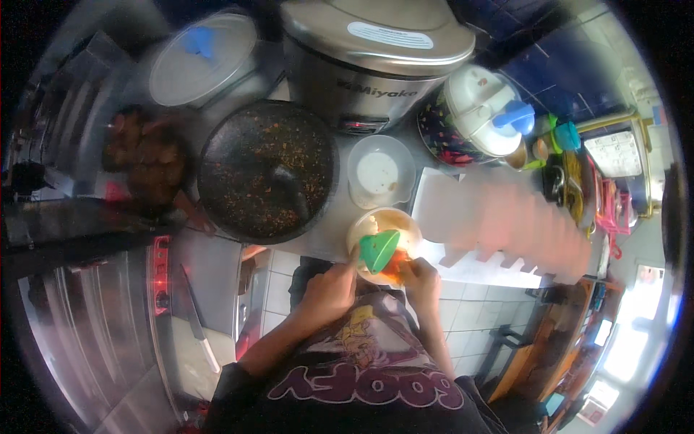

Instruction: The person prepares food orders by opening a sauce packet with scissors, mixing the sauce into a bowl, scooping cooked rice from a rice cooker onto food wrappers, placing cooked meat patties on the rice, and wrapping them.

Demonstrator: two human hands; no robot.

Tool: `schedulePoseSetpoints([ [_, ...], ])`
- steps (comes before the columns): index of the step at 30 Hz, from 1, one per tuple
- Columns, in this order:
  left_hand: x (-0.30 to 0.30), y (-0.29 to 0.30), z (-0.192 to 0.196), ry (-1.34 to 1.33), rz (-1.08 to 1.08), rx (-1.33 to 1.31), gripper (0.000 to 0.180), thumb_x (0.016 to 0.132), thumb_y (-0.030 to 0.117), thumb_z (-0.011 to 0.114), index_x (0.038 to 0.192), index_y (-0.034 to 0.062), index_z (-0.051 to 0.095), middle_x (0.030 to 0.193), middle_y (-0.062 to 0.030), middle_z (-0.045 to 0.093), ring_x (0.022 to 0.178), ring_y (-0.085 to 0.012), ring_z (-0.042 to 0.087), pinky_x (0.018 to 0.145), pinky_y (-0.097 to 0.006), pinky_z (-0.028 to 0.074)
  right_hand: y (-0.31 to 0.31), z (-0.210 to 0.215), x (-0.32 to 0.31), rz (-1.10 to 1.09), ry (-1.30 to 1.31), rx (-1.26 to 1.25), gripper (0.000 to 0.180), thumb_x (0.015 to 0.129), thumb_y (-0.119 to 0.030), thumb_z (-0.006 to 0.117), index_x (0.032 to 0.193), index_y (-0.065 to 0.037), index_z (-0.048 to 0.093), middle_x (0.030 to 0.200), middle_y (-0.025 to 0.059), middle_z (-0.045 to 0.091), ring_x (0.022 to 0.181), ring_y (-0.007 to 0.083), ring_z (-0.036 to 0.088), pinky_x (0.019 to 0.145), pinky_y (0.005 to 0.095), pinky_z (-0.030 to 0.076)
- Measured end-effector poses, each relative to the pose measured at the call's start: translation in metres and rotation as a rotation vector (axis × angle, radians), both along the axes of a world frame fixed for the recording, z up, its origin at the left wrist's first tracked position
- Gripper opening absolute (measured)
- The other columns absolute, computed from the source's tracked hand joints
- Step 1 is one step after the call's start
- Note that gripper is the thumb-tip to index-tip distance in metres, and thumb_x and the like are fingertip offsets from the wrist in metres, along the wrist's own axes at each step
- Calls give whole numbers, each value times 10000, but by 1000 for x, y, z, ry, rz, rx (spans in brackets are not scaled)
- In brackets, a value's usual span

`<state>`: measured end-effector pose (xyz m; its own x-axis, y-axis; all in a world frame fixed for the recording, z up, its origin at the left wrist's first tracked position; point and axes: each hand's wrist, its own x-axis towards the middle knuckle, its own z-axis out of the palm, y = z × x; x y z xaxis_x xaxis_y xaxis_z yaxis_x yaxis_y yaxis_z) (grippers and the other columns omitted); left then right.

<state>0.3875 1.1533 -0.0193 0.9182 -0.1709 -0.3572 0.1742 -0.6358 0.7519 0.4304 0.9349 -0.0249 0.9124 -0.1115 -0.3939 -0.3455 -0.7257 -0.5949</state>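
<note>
Both hands are down at the pale bowl point(360, 226), just below the centre of the frame. The left hand point(329, 295) has its fingers curled in at the bowl's left edge, right beside the green scoop point(379, 251) — whether it grips the scoop or the rim, I cannot tell. Over on the right side, the right hand point(421, 281) is partly closed, fingers bent against the bowl's edge by the orange food point(396, 269); its exact hold is hidden.

Now the count: one bowl, one scoop, one clear tub point(377, 173) just above them, one wide black pan point(267, 170) to the left, one silver cooker point(329, 105) at top centre, one white-lidded jug point(481, 108) upper right, one knife point(202, 334) lower left.

It's a grey worktop point(325, 233) — blue wall tiles point(571, 76) upper right, white floor tiles point(463, 318) below, and a pinkish blur across the right.
</note>
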Motion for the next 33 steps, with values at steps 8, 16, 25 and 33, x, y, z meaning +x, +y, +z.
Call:
schedulePoseSetpoints([
  [8, 10, -17, 6, 98, -213, 58, 646, 921, 172, 530, 1523, 79, 318, 895, -227, 654, 801, -428, 660, 736, -539, 530, -7, -29, -12, -200, -141, 221, 272, 933, -221, 634, 926, 48, 673, 854, 172, 705, 788, 248, 677, 754, 362, 517],
  [16, 16, -38, 0, 57, -244, 145, 641, 873, 138, 553, 1466, -18, 366, 798, -247, 658, 713, -429, 688, 663, -546, 551, 1, -38, -14, -175, -136, 219, 257, 980, -186, 564, 928, 49, 652, 723, 169, 658, 638, 200, 602, 614, 378, 489],
  [25, 23, -58, -31, -25, -240, 244, 670, 826, 121, 602, 1415, -105, 376, 755, -225, 681, 708, -398, 699, 636, -486, 566, 9, -23, -10, -253, -92, 268, 244, 940, -191, 611, 946, 46, 667, 745, 167, 678, 682, 176, 639, 634, 369, 510],
  [33, 35, -17, 23, 84, -164, 234, 718, 814, 72, 589, 1458, -97, 319, 787, -261, 681, 716, -401, 702, 651, -502, 568, -5, 5, -3, 193, -610, -210, 219, 916, -208, 650, 944, 2, 709, 843, 179, 722, 745, 282, 706, 694, 386, 542],
])
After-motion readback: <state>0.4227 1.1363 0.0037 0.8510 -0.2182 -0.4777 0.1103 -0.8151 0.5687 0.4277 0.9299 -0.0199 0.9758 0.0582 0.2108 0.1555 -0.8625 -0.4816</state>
